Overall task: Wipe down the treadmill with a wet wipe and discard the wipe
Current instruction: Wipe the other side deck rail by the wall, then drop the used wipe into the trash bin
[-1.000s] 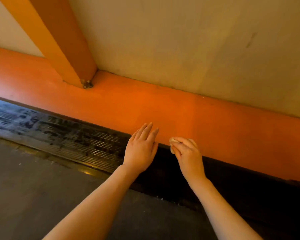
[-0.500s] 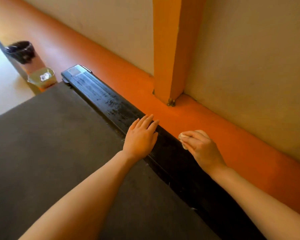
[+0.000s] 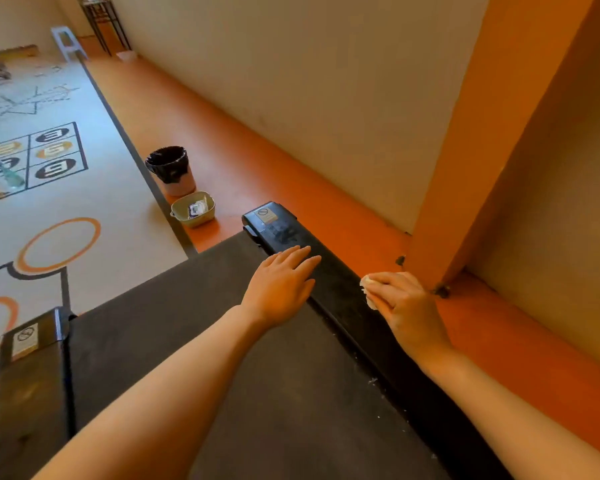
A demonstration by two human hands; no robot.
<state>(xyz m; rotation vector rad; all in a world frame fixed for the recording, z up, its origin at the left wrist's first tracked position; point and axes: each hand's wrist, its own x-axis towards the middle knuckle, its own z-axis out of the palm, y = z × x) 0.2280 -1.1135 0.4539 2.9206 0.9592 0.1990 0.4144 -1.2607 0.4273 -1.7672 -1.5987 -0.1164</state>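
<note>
The treadmill fills the lower middle: a grey belt (image 3: 174,344) between a black right side rail (image 3: 347,292) and a black left side rail (image 3: 28,386). My left hand (image 3: 281,285) rests flat, fingers straight, across the belt edge and the right rail. My right hand (image 3: 402,306) holds a crumpled white wet wipe (image 3: 367,287) against the outer edge of the right rail; only a bit of the wipe shows past my fingers. A small bin with a black liner (image 3: 169,168) stands on the orange floor beyond the treadmill's end.
A pale basket (image 3: 193,209) with small packets sits next to the bin. An orange post (image 3: 482,133) meets the floor just right of my right hand, against a cream wall. A patterned floor mat (image 3: 42,168) lies to the left. Stools and racks stand far back.
The view has swung left and pulled back, bringing the bin, the basket and the treadmill's end into sight. Both hands stay on the right rail, nearer its end; the right keeps the wipe.
</note>
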